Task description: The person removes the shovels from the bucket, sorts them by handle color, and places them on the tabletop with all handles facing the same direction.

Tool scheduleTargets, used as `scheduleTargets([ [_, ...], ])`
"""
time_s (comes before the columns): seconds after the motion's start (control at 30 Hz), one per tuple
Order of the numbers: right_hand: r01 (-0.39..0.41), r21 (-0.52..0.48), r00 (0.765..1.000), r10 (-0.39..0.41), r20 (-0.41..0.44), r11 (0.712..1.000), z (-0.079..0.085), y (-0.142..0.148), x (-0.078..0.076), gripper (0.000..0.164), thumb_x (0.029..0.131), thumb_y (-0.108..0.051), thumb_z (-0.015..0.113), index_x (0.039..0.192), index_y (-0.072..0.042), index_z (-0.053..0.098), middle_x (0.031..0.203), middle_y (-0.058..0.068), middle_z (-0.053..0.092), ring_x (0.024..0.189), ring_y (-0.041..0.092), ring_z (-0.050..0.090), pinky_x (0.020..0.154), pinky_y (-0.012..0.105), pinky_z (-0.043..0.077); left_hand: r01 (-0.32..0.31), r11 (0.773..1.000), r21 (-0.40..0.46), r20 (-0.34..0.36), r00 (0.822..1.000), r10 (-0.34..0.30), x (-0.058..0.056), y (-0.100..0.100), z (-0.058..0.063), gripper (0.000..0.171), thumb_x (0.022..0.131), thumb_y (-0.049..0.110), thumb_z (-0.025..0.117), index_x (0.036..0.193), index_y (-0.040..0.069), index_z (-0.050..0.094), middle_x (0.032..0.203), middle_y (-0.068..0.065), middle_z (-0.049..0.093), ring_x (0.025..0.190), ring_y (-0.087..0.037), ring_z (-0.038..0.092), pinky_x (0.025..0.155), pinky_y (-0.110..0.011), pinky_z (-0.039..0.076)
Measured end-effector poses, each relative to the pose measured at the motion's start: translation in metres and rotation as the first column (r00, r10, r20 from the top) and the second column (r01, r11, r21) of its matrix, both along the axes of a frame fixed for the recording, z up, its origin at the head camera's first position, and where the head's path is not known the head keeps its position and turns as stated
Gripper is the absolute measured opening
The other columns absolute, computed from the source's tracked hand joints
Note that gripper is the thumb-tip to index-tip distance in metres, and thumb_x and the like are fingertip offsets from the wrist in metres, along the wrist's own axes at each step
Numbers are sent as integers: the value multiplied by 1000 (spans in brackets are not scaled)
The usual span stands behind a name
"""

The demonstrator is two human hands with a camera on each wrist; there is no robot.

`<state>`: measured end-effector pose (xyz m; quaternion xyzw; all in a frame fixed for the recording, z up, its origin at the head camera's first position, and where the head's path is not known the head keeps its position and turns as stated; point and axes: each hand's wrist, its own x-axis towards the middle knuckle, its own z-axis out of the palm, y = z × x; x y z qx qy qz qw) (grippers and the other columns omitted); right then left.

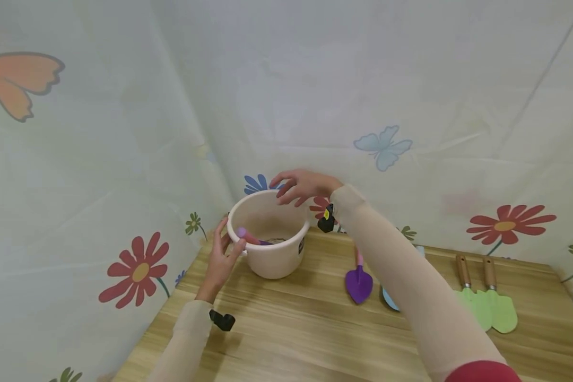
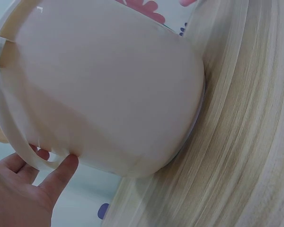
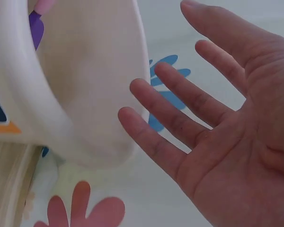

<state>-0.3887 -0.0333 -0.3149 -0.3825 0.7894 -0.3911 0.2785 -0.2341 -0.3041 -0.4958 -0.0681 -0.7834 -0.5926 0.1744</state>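
A white plastic bucket (image 1: 273, 261) stands upright on the table near the back left. My left hand (image 1: 220, 263) grips its left side at the rim. In the left wrist view, the left thumb (image 2: 61, 177) presses the bucket wall while other fingers curl under the rim. Inside leans a small trowel with a pink handle (image 1: 249, 236), part of its purple blade visible in the right wrist view. My right hand (image 1: 306, 187) hovers over the far right rim, fingers spread and loosely bent, holding nothing; its palm shows in the right wrist view.
On the wooden table (image 1: 286, 329), right of the bucket, lies a purple trowel (image 1: 359, 285) with a pink handle. A light-blue tool (image 1: 390, 300) is mostly hidden by my right forearm. Two green spades (image 1: 503, 313) with wooden handles lie farther right. Flower-printed sheeting (image 1: 286, 95) encloses the back and left.
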Motion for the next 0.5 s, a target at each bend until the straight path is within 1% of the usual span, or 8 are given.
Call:
scheduleTargets([
  [0.1, 0, 1, 999, 0, 54, 1000, -3, -8, -1, 54, 95, -20, 75, 144, -19, 53, 145, 20, 56, 122, 30, 63, 103, 56, 49, -1, 1000, 5, -3, 1000, 1, -1, 0, 0, 77, 101, 33, 66, 163, 34, 19, 161, -14, 38, 147, -30, 38, 107, -60, 42],
  [0.2, -8, 0, 996, 8, 84, 1000, -6, -15, 2, 51, 95, -21, 76, 142, -21, 56, 145, 19, 56, 120, 28, 64, 105, 58, 47, -1, 1000, 8, -3, 1000, 1, 0, 1, 0, 77, 101, 34, 66, 163, 34, 19, 161, -15, 39, 147, -30, 38, 107, -60, 42],
  [0.3, -46, 11, 996, 45, 71, 999, -7, -22, 6, 51, 96, -20, 75, 143, -20, 55, 145, 19, 56, 121, 26, 64, 105, 58, 47, 2, 1000, 5, 3, 1000, -2, 1, 2, 1, 78, 102, 34, 65, 163, 34, 18, 162, -15, 37, 148, -31, 37, 107, -60, 42],
  [0.5, -112, 29, 991, 109, 76, 993, -9, -37, 14, 60, 97, -20, 73, 151, -12, 47, 149, 22, 52, 126, 28, 59, 106, 60, 45, 16, 1000, 16, 20, 1000, -16, 1, 2, 2, 80, 102, 33, 64, 164, 35, 14, 164, -15, 34, 150, -31, 34, 109, -60, 40],
])
